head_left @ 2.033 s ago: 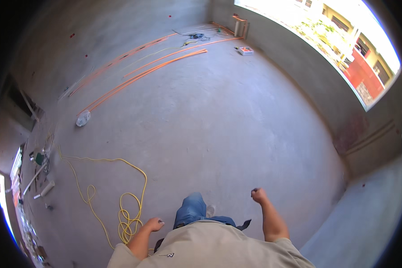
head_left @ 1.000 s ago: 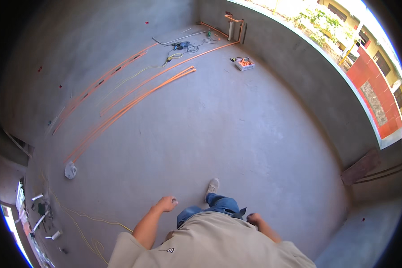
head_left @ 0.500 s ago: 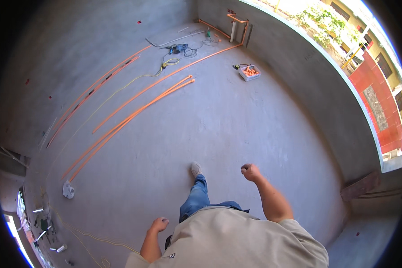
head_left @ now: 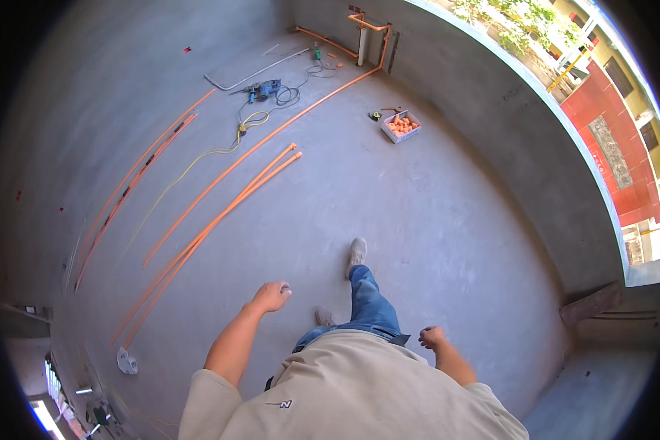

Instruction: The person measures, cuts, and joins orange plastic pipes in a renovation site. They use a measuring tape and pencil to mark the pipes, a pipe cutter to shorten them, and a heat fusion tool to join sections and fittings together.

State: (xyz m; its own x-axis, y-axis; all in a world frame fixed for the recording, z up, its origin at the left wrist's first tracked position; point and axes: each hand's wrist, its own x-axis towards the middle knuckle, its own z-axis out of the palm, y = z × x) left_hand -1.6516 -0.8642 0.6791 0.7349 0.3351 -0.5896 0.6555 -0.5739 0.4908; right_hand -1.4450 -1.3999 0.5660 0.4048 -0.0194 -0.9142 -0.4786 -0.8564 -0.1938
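My left hand (head_left: 271,296) swings forward over the bare floor with its fingers curled in, and nothing shows in it. Lower and to the right, my right hand (head_left: 432,337) hangs beside my hip, loosely closed, also with nothing visible in its grip. Neither hand touches anything. Ahead lie two crossing orange pipes (head_left: 236,200), with fittings at their far ends. Beyond them a longer orange pipe (head_left: 271,137) runs to the far corner. A small pale crate (head_left: 402,139) holds several orange fittings, with a tape measure (head_left: 375,116) and a hammer (head_left: 392,109) close by.
A blue power drill (head_left: 264,90) with a dark cord lies near the far wall. A yellow cable (head_left: 198,156) trails left across the floor. Red-and-black striped tubing (head_left: 147,163) lies by the left wall. A low wall (head_left: 491,117) with an opening bounds the right. A board (head_left: 591,303) leans there.
I have stepped forward, and the pipes and crate appear closer. My left hand has swung forward and up, while my right hand has dropped back toward my hip.
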